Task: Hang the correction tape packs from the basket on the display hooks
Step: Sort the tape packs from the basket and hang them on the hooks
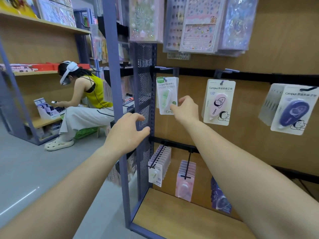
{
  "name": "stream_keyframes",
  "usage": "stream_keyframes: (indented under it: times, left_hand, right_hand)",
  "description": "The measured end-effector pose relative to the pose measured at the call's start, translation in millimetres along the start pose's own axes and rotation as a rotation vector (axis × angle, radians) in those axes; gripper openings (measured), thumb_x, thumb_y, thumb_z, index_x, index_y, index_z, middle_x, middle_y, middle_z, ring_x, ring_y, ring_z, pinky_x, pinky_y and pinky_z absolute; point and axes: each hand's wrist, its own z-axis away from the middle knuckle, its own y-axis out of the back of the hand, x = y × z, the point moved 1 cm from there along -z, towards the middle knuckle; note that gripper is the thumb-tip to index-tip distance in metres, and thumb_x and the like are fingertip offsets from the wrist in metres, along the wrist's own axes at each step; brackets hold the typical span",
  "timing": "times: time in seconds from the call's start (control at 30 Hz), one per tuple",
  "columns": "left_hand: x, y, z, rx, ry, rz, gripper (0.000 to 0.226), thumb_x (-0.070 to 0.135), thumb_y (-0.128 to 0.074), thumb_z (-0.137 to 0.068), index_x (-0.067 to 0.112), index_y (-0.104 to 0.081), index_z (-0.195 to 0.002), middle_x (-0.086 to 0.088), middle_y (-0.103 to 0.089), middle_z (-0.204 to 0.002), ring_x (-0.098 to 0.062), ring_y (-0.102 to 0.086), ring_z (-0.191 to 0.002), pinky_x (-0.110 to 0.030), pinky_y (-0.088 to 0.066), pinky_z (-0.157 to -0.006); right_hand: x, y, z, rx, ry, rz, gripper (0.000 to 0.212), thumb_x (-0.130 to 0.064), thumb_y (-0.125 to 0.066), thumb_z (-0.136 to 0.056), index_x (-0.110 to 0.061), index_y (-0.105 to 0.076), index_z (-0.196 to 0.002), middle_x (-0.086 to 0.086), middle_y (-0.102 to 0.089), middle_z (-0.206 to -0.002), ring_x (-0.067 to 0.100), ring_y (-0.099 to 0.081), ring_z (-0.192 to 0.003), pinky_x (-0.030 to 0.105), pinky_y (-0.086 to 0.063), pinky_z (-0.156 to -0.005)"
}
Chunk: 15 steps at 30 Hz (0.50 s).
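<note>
One green-and-white carded correction tape pack (166, 94) hangs upright on the top-left metal display hook (162, 67).
My right hand (187, 109) pinches its lower right edge, so the pack lies just left of that hand, long axis vertical; my left hand (127, 133) hovers lower left by the blue perforated post (145, 83), fingers loosely apart, holding nothing. Right is nearer.

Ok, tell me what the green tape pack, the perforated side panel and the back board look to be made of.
Green tape pack: printed card under a clear plastic blister, judging by its gloss. Perforated side panel: likely painted metal, matte blue-grey, with regular punched holes. Back board: wood-look board, matte, faint grain; possibly laminate.
</note>
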Motion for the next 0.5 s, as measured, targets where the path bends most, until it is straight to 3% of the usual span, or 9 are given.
stream_keyframes:
  times: [0.13,0.3,0.5]
  left_hand:
    - [10,-13,21,-0.08,0.008,-0.037,0.043,0.044,-0.063,-0.095,0.026,-0.059,-0.134,0.005,-0.057,-0.135,-0.018,-0.057,-0.121,-0.04,-0.048,-0.102]
    - [18,-59,75,-0.259,0.016,-0.061,0.05,0.045,-0.061,-0.095,0.025,-0.054,-0.141,0.003,-0.054,-0.141,-0.019,-0.059,-0.121,-0.039,-0.05,-0.101]
    - [21,-151,169,-0.503,0.036,-0.087,0.055,0.046,-0.061,-0.092,0.023,-0.053,-0.141,0.0,-0.056,-0.14,-0.019,-0.056,-0.125,-0.038,-0.048,-0.104]
  right_hand:
    - [36,10,39,-0.117,0.018,0.274,0.054,-0.04,-0.067,-0.094,-0.017,-0.048,-0.139,0.003,-0.063,-0.123,0.024,-0.062,-0.104,0.035,-0.051,-0.078]
    - [94,38,117,-0.366,0.053,0.564,0.047,-0.044,-0.066,-0.091,-0.024,-0.055,-0.132,-0.002,-0.064,-0.123,0.02,-0.063,-0.104,0.038,-0.055,-0.082]
    - [202,70,212,-0.578,-0.07,0.718,0.046,-0.053,-0.068,-0.085,-0.029,-0.058,-0.123,-0.005,-0.063,-0.127,0.023,-0.061,-0.117,0.041,-0.053,-0.094]
